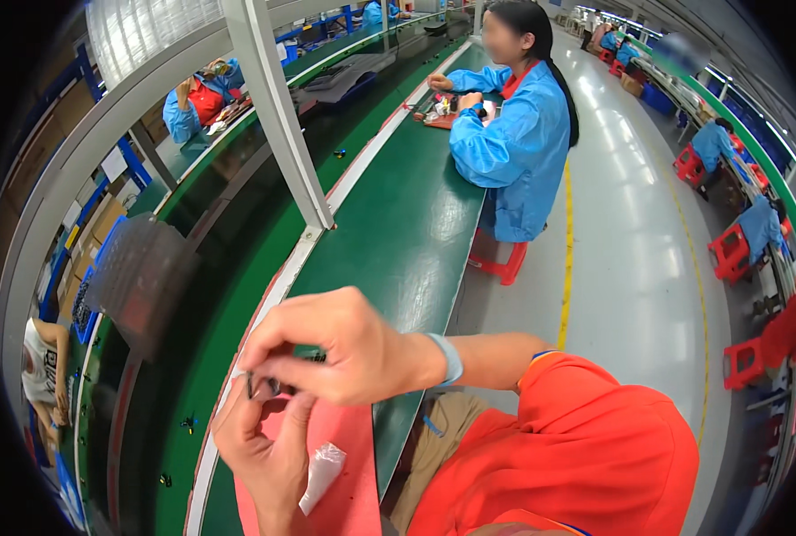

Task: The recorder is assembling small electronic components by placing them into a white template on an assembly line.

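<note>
My right hand [340,344] reaches in from the right, a pale blue band round its wrist, its thumb and index finger pinched together. Between those fingertips and my left hand [268,442] is a small, thin dark piece [250,385], too small to name. The left hand is below, its thumb and fingers curled up to the same piece. Both hands are above a pinkish-red mat [355,487] at the bench's near end. On the mat, beside my left thumb, lies a crumpled white plastic wrapper [326,468]. More small dark bits behind my fingers are partly hidden.
The green bench [389,241] runs away from me beside a darker green belt [224,357] carrying small parts [189,424]. A metal post [277,116] rises between them. A co-worker in a blue smock [519,143] sits farther along on a red stool [503,259].
</note>
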Available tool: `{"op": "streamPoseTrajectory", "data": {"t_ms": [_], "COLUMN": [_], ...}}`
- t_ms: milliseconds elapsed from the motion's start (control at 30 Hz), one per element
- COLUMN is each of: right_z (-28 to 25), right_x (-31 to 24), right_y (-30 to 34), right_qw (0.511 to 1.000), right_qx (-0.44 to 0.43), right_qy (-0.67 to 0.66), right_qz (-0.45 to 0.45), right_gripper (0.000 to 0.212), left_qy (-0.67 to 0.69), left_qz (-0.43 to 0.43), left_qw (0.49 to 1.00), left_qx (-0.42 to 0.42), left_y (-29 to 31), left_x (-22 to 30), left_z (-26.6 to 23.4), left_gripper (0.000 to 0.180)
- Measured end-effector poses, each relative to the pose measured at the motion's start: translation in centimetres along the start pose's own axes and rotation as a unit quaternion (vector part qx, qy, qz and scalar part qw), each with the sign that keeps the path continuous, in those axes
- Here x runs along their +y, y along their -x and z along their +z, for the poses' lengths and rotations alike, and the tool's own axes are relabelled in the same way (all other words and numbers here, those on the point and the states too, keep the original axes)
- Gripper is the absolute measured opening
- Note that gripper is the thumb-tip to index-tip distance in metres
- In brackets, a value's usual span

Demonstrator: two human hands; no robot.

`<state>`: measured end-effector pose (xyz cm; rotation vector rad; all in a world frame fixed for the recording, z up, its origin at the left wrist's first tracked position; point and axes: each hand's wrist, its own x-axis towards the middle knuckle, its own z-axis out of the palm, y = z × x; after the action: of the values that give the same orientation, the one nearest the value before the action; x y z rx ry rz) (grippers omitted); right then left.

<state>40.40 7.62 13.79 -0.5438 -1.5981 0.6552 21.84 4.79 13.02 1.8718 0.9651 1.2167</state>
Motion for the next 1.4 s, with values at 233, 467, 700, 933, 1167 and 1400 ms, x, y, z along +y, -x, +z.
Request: {"op": "streamPoseTrajectory", "data": {"t_ms": [233,467,700,933,1167,1400], "right_z": [2.7,3.2,3.5,5.0,8.1,10.5], "right_x": [0.4,0.8,3.7,4.0,2.3,2.7], "right_y": [0.3,2.6,7.1,10.1,12.6,10.8], "right_qw": [0.999,0.976,0.813,0.667,0.779,0.919], "right_qx": [0.010,-0.101,-0.277,-0.323,-0.386,-0.363], "right_qy": [0.018,-0.141,-0.302,-0.311,-0.140,-0.064], "right_qz": [-0.044,0.130,0.414,0.595,0.474,0.136], "right_gripper": [0.015,0.028,0.023,0.025,0.045,0.036], "left_qy": [-0.018,0.111,0.109,0.224,0.275,0.183], "left_qz": [-0.020,-0.096,-0.162,-0.278,-0.270,-0.221], "left_qw": [0.998,0.975,0.956,0.879,0.881,0.941], "left_qx": [0.056,0.169,0.217,0.317,0.274,0.177], "left_y": [1.9,3.9,8.2,17.6,19.7,18.5], "left_x": [-0.9,-2.4,-1.8,-3.8,-2.8,-0.1], "left_z": [-1.4,-2.3,-4.8,-4.4,-4.4,-5.8], "left_gripper": [0.023,0.007,0.004,0.010,0.012,0.015]}}
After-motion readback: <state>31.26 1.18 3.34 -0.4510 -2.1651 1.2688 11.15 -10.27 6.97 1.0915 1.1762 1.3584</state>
